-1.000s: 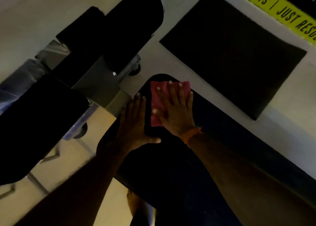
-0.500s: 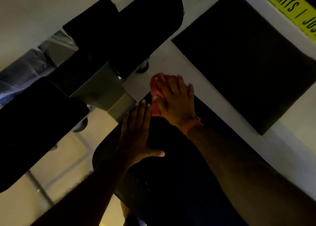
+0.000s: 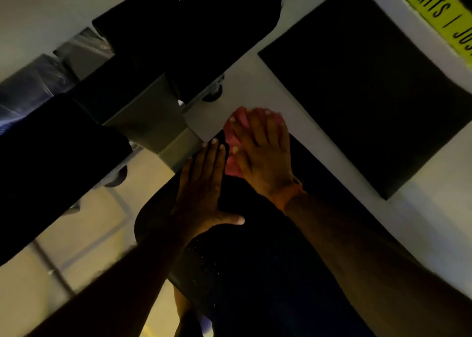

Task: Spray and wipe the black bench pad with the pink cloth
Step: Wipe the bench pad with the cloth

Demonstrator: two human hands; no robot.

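Observation:
The black bench pad [image 3: 245,273] runs from the frame's bottom up to its rounded far end at the centre. My right hand [image 3: 263,155] presses the pink cloth [image 3: 233,142] over that far end, fingers spread and curled over the edge; most of the cloth is hidden under the hand. My left hand [image 3: 204,191] lies flat on the pad just left of the cloth, fingers together, thumb out, holding nothing. No spray bottle is in view.
A grey metal frame post [image 3: 153,122] and black roller pads [image 3: 217,27] stand close beyond the pad's end on the left. A black floor mat [image 3: 365,81] lies at the right, a yellow strip with lettering [image 3: 439,12] at the top right.
My right hand has pushed the cloth from the pad's top surface forward to its far end and over the edge. The left hand stayed flat on the pad.

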